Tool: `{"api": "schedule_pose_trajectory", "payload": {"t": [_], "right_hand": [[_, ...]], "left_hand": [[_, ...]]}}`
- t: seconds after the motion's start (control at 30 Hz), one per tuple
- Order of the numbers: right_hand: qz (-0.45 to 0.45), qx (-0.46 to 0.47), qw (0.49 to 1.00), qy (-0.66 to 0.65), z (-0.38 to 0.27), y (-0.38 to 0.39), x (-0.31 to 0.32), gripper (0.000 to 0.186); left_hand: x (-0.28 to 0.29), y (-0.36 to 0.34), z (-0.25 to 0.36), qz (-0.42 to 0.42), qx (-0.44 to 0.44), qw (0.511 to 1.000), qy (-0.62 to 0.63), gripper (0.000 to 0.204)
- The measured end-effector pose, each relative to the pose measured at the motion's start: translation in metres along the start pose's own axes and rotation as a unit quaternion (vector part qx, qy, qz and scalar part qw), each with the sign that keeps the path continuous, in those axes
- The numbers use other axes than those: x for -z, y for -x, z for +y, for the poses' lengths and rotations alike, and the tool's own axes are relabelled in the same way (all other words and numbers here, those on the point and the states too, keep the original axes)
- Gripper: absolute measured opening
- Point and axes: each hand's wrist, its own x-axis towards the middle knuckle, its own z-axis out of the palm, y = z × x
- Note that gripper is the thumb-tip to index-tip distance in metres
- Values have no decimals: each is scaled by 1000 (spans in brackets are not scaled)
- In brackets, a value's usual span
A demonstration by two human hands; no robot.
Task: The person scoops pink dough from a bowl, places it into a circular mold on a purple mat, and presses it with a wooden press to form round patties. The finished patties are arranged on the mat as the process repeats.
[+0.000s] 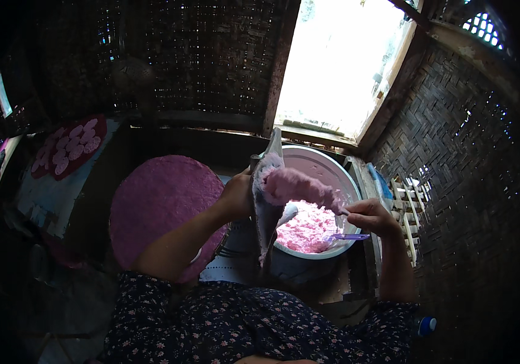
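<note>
My left hand (238, 197) is closed on a greyish, bag-like piece (261, 221) smeared with pink paste. Its upper end points towards the window, and its exact kind is hard to make out. In my right hand (374, 217) is the thin handle of a utensil whose head is buried under a long lump of pink paste (305, 185). That lump reaches left and meets the mouth of the greyish piece. Below and behind it stands a pale round tub (351, 182) with more pink paste (308, 227) inside. A purple-handled utensil (351, 236) lies across the tub's right rim.
A large round purple-pink disc (166, 209) lies left of my left forearm. Farther left, several pink patterned rounds (71, 145) rest on a dark red sheet. Woven walls (454, 139) close in the right side, and a bright window (339, 67) opens behind the tub.
</note>
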Motion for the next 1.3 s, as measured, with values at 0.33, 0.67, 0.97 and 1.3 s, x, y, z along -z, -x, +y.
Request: {"api": "schedule_pose_trajectory", "payload": {"t": [0.33,0.67,0.97,1.3], "right_hand": [[153,284,694,643,-109,-29,-17,14],[222,410,548,694,-124,3,-39,16],[231,394,621,637,-114,-6,-19,19],[197,377,622,658,-96,-20,-68,18]], "left_hand": [[-10,1,11,-69,42,991,-110,52],[0,11,-31,44,118,992,2,25],[-12,8,-7,49,108,992,-42,36],[-23,8,9,-13,101,993,-60,36]]}}
